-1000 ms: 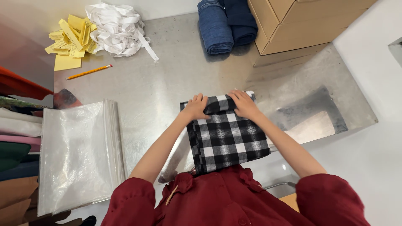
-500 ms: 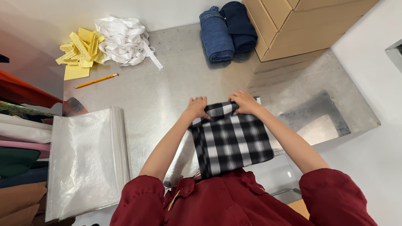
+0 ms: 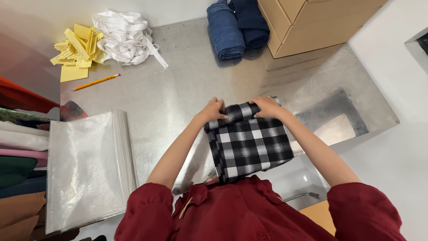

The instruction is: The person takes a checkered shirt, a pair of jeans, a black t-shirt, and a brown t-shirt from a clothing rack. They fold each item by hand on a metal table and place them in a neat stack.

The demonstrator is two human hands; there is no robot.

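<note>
While both hands grip, plaid cloth (image 3: 247, 143) lies unbagged.

A folded black-and-white checked cloth (image 3: 247, 143) is laid on the bare metal table (image 3: 178, 93); to its left a stack of clear plastic bags (image 3: 87, 167) is placed; behind it rolled blue denim (image 3: 236, 27) is set beside tan cardboard boxes (image 3: 307, 20); far left behind, yellow paper slips (image 3: 76, 47) are heaped.

Folded black-and-white checked cloth (image 3: 247, 145) on the metal table (image 3: 178, 93).
It lies flat at the near edge, its far edge curled up into a roll.
</note>
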